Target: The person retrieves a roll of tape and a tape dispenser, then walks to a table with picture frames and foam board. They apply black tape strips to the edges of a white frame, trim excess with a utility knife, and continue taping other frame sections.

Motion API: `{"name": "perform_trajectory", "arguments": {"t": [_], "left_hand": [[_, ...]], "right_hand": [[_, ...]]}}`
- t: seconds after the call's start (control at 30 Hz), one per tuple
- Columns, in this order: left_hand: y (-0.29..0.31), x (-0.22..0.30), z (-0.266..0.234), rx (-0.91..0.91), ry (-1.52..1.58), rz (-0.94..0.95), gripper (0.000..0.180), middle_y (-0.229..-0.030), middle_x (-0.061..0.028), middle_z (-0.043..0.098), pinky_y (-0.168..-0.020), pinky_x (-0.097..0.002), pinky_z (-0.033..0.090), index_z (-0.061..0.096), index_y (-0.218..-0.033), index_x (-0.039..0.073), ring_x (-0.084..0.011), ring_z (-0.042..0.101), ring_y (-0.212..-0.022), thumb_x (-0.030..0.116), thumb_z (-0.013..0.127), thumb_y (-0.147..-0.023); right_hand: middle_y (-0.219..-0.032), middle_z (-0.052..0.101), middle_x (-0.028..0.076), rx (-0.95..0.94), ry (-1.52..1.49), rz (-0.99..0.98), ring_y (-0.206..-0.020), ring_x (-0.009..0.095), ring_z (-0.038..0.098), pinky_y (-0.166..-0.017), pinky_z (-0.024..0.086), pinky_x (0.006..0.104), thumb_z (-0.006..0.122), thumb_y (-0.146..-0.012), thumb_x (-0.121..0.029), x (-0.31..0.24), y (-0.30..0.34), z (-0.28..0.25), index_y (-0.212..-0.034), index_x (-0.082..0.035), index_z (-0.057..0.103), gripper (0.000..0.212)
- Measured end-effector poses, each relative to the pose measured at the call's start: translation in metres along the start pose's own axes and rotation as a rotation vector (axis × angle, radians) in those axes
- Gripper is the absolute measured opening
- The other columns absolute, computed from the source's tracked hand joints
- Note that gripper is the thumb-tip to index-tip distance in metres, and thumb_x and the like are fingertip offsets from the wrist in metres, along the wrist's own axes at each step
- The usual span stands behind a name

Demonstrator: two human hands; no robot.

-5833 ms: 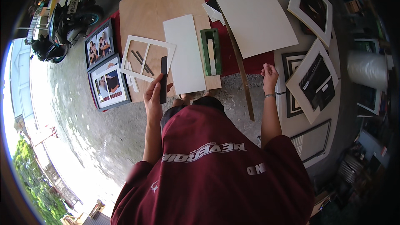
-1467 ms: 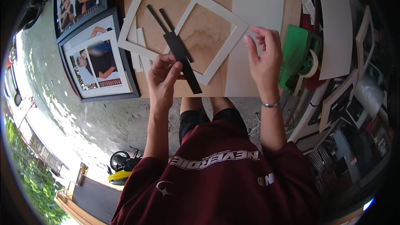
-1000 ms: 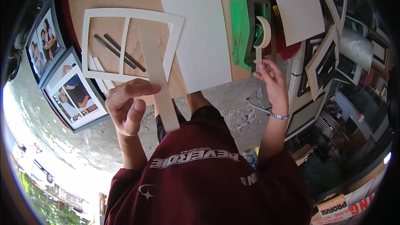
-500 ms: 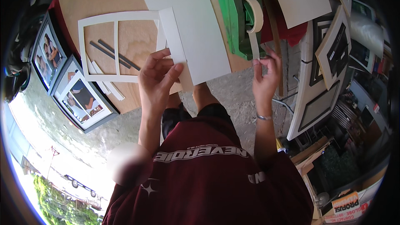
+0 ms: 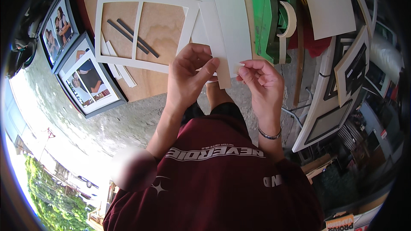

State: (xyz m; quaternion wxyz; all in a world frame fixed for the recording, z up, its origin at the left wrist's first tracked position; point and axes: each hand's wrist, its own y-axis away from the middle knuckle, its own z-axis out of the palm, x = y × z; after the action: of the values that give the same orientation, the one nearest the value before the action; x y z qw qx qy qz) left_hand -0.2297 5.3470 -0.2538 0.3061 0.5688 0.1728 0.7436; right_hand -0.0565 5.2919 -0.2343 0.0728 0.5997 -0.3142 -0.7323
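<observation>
My left hand (image 5: 187, 77) is closed on a long white cardboard strip (image 5: 214, 30), thumb on top and fingers beneath. The strip slants over the table's near edge. Close by on the right, my right hand (image 5: 266, 86) pinches a short piece of masking tape (image 5: 238, 67) between thumb and fingertips, just apart from the strip. Behind that hand stands a green tape dispenser (image 5: 262, 19) with a cream tape roll (image 5: 292, 19), its loose end hanging down at the front. A white mat board (image 5: 138, 34) with two window openings lies left of the strip.
Two dark sticks (image 5: 133, 38) and white offcuts (image 5: 124, 75) lie on the wooden table (image 5: 150, 87). A large white sheet (image 5: 235, 13) sits under the strip. Framed photos (image 5: 96, 81) stand at the left. Picture frames (image 5: 329, 107) lean at the right, beside another white sheet (image 5: 327, 6).
My right hand has moved left from the dispenser to near the strip, carrying a torn-off piece of tape. The left hand keeps its hold on the strip. The whole view has shifted.
</observation>
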Motion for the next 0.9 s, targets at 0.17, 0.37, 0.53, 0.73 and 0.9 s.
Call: {"name": "perform_trajectory", "arguments": {"t": [0.17,0.37,0.53,0.73,0.9], "left_hand": [[0.004,0.001,0.001,0.061,-0.108,0.065,0.02,-0.099,-0.0107,0.073,-0.071,-0.0268,0.064,0.061,-0.113,-0.005,-0.0126,0.072,-0.088,0.001,0.069,-0.096],[0.005,0.007,-0.001,0.098,-0.154,0.073,0.019,-0.095,-0.0111,0.075,-0.069,-0.0255,0.062,0.062,-0.111,-0.005,-0.0121,0.073,-0.084,0.0,0.069,-0.095],[0.003,0.004,-0.003,0.129,-0.132,0.092,0.018,-0.09,-0.0103,0.076,-0.064,-0.0229,0.058,0.063,-0.108,-0.004,-0.011,0.073,-0.078,0.002,0.071,-0.093],[0.001,0.006,-0.005,0.134,-0.143,0.1,0.018,-0.09,-0.0108,0.076,-0.064,-0.0228,0.058,0.063,-0.108,-0.003,-0.0108,0.072,-0.078,0.002,0.071,-0.093],[0.0,0.012,-0.007,0.115,-0.156,0.06,0.018,-0.096,-0.0106,0.075,-0.069,-0.0253,0.061,0.062,-0.111,-0.004,-0.0113,0.072,-0.085,0.001,0.07,-0.095]], "right_hand": [[-0.085,0.071,0.004,-0.071,0.17,0.032,-0.07,0.009,0.067,-0.061,0.048,0.021,0.074,-0.097,-0.013,-0.009,-0.008,0.014,-0.104,0.003,0.069,0.018],[-0.082,0.072,0.003,-0.078,0.316,0.054,-0.066,0.007,0.064,-0.058,0.047,0.0206,0.075,-0.097,-0.015,-0.012,-0.014,0.021,-0.101,0.002,0.07,0.018],[-0.082,0.072,0.003,-0.078,0.371,0.035,-0.064,0.005,0.061,-0.056,0.046,0.0194,0.074,-0.098,-0.015,-0.012,-0.018,0.026,-0.1,0.002,0.071,0.017],[-0.081,0.072,0.002,-0.09,0.418,0.018,-0.063,0.004,0.058,-0.055,0.045,0.0187,0.074,-0.098,-0.015,-0.013,-0.021,0.028,-0.1,0.002,0.071,0.017],[-0.079,0.07,0.002,-0.077,0.42,0.025,-0.063,0.003,0.058,-0.055,0.044,0.0186,0.074,-0.097,-0.013,-0.014,-0.024,0.031,-0.099,0.002,0.071,0.016]]}}
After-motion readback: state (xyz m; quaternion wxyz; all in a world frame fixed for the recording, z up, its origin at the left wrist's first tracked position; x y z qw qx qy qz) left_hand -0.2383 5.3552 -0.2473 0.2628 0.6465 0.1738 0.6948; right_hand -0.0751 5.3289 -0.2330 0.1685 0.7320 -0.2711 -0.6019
